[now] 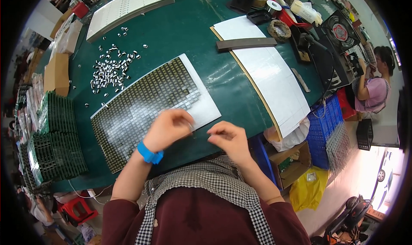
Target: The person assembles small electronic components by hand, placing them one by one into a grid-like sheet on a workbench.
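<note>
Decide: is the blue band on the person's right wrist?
No: the blue band is around the left wrist, while the right wrist is bare.

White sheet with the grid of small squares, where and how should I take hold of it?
Likely by the wide bare right margin of the white sheet, coming in from the right: it lies flat, and the small squares run close to the left edge, so that margin leaves most room for a pinch.
</note>
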Action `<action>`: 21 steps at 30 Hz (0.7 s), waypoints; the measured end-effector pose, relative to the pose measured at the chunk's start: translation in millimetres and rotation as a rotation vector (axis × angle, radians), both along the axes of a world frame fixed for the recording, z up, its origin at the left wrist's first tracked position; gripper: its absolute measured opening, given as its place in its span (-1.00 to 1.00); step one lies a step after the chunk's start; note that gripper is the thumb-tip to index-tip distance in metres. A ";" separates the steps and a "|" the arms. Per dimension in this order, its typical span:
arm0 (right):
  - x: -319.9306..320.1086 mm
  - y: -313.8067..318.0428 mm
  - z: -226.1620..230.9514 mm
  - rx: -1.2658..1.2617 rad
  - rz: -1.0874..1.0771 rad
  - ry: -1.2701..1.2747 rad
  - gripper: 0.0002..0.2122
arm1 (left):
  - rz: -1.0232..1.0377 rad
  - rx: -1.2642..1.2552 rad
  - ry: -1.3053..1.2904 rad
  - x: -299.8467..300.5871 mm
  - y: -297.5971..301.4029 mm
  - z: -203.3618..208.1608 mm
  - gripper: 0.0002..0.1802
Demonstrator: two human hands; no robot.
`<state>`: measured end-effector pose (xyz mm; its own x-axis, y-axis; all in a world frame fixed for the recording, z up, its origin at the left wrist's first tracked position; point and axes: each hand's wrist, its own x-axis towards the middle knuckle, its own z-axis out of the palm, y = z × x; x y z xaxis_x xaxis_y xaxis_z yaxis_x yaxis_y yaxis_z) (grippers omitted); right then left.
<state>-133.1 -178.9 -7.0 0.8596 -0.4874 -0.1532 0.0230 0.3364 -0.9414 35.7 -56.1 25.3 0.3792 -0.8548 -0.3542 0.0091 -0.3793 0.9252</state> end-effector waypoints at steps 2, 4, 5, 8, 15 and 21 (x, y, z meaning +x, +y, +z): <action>-1.6 -9.6 0.4 0.098 -0.025 0.022 -0.87 | 0.278 -0.064 -0.579 30.2 1.3 -9.5 -0.86; -4.9 -15.7 -5.6 0.115 -0.032 -0.008 -0.88 | 0.486 -0.013 -1.392 50.5 -4.5 -6.6 -0.87; -6.2 -17.2 -6.3 0.114 -0.033 -0.010 -0.88 | 0.454 0.018 -1.419 51.5 -8.9 -6.5 -0.86; -7.0 -20.7 -8.4 0.083 -0.085 0.063 -0.88 | 0.238 -0.026 -1.157 22.6 -35.6 -8.7 -0.84; -7.8 -23.5 -8.2 0.093 -0.083 0.135 -0.82 | -0.209 0.296 -1.801 -37.1 -63.2 -42.6 -0.86; -7.2 -22.7 -6.3 0.080 -0.115 0.097 -0.80 | -0.097 -0.032 -1.510 -10.1 -54.7 -27.0 -0.94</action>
